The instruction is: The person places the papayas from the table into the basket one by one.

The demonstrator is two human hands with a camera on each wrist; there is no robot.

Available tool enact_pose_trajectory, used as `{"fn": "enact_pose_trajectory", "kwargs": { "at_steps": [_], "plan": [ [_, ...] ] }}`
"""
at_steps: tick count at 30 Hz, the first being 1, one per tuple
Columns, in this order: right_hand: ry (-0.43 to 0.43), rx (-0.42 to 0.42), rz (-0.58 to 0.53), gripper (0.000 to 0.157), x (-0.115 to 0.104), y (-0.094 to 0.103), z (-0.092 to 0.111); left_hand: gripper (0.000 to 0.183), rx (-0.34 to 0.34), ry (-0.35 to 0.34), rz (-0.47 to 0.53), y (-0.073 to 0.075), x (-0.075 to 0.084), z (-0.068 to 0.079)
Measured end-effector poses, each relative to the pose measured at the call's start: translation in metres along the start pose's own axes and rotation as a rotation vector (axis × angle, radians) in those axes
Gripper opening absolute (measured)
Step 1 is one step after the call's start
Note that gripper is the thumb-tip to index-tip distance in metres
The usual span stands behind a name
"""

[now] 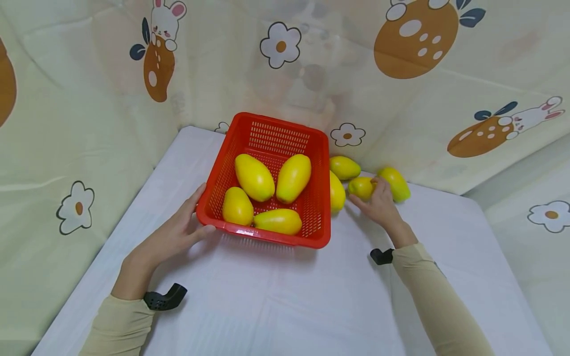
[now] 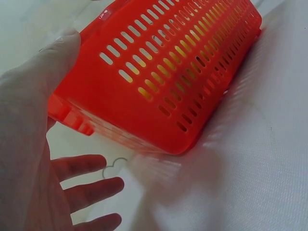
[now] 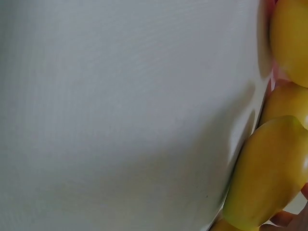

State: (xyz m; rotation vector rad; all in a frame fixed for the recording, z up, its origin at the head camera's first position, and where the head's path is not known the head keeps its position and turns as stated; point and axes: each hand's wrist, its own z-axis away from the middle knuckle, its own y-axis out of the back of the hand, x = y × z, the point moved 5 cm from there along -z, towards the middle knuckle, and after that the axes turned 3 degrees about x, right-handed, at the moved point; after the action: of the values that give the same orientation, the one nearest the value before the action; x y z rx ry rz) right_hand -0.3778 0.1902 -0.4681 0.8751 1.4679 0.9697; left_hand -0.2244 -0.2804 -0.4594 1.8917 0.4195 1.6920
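A red plastic basket (image 1: 318,237) with slotted walls holds several yellow mangoes (image 1: 255,178). My left hand (image 1: 171,235) grips its near left corner, thumb along the front rim and fingertips by the left side. In the left wrist view the thumb lies on the red rim, while three fingers (image 2: 94,195) spread free below. To the right of the basket, my right hand (image 1: 380,205) holds a mango (image 1: 359,188) between thumb and fingers. That hand shows only as fingertips (image 3: 284,219) at the right wrist view's lower corner, against a mango (image 3: 267,173).
Beside the basket's right wall lie a mango (image 1: 337,193) partly hidden by it and another mango (image 1: 345,168) farther back. One more mango (image 1: 394,184) lies right of my right hand. A patterned curtain (image 1: 222,69) hangs behind the white-covered table (image 1: 285,301).
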Motion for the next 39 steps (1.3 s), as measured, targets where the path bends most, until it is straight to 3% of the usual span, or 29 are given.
{"fn": "enact_pose_trajectory", "kwargs": {
  "at_steps": [8,16,23,32,39],
  "plan": [
    [-0.087,-0.011,-0.009,0.101,0.005,0.000,-0.002,0.099,0.005,0.003,0.001,0.000,0.000,-0.001],
    [-0.108,-0.012,0.056,0.089,0.006,-0.001,-0.002,0.099,0.002,-0.007,0.004,0.000,0.000,-0.002],
    [-0.100,0.024,0.123,0.082,-0.002,-0.003,-0.004,0.099,0.006,0.000,-0.009,0.000,-0.001,-0.002],
    [-0.050,0.053,0.067,0.060,-0.007,-0.003,-0.002,0.097,-0.010,-0.018,0.017,-0.001,0.001,-0.002],
    [-0.019,0.010,0.121,0.059,-0.008,-0.004,0.001,0.098,-0.019,0.000,0.008,0.000,0.000,0.000]
  ]
}}
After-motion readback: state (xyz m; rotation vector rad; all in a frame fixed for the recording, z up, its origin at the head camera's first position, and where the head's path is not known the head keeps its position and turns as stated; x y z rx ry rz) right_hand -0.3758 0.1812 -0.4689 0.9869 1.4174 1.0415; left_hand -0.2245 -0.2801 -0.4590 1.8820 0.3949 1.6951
